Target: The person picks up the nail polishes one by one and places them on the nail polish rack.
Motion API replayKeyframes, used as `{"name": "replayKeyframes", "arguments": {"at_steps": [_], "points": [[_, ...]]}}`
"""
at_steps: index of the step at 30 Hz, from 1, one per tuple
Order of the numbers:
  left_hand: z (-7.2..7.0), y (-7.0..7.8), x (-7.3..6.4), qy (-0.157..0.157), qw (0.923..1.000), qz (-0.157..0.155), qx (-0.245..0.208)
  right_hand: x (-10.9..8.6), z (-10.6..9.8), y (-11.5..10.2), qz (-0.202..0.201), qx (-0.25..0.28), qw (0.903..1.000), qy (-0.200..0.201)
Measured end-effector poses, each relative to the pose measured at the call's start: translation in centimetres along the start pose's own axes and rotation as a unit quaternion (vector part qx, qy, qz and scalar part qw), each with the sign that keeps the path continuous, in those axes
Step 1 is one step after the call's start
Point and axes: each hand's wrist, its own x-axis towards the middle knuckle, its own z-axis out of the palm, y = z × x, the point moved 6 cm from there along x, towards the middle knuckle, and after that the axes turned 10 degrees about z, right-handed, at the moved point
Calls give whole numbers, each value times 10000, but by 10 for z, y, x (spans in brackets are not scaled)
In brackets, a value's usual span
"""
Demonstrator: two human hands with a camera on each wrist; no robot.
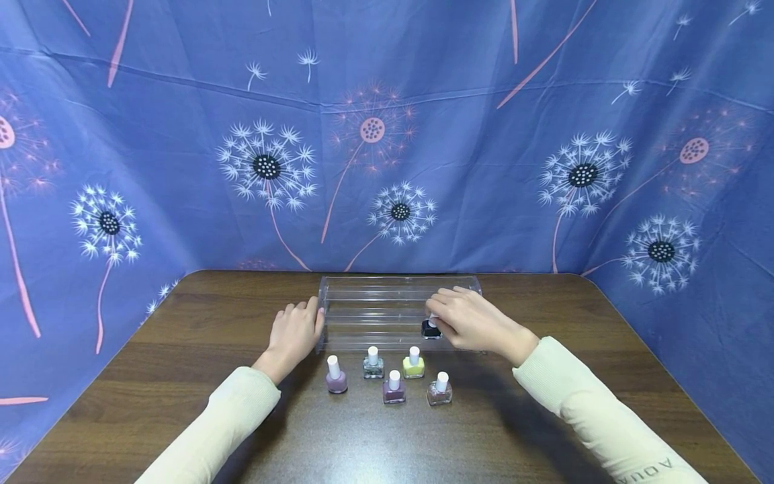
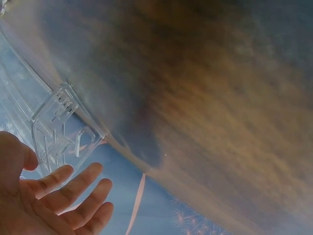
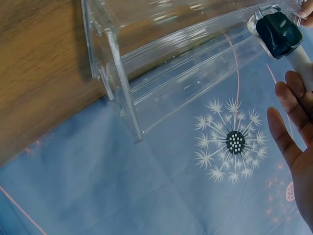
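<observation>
A clear plastic tiered rack (image 1: 375, 294) stands at the back of the table. At its left end, my left hand (image 1: 296, 329) rests with the thumb side against the end panel (image 2: 61, 129); its fingers are spread and fairly straight. My right hand (image 1: 474, 319) pinches the white cap of a dark nail polish bottle (image 1: 431, 329) over the rack's right part. In the right wrist view this bottle (image 3: 279, 33) looks dark green-black, close to the clear tiers. Part of the cap is hidden by the fingers.
In front of the rack stand several white-capped nail polish bottles: light purple (image 1: 336, 382), grey glitter (image 1: 373, 367), yellow (image 1: 414, 366), dark purple (image 1: 394, 391) and pinkish glitter (image 1: 439, 392). A blue dandelion-print cloth (image 1: 471, 202) hangs behind the wooden table (image 1: 242, 296).
</observation>
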Motion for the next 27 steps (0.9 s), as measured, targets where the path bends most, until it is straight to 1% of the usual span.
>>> {"name": "replayKeyframes", "arguments": {"at_steps": [8,17,27], "points": [[1,0,-1,24,9999,-5,97,13,8,2,20,-6,10000,-87],[3,0,-2,-91,9999,23,110,28,15,3,33,-174,9998,-56],[0,0,-1,45,9999,42,141,46,18,4,77,-248,9996,-76]]}}
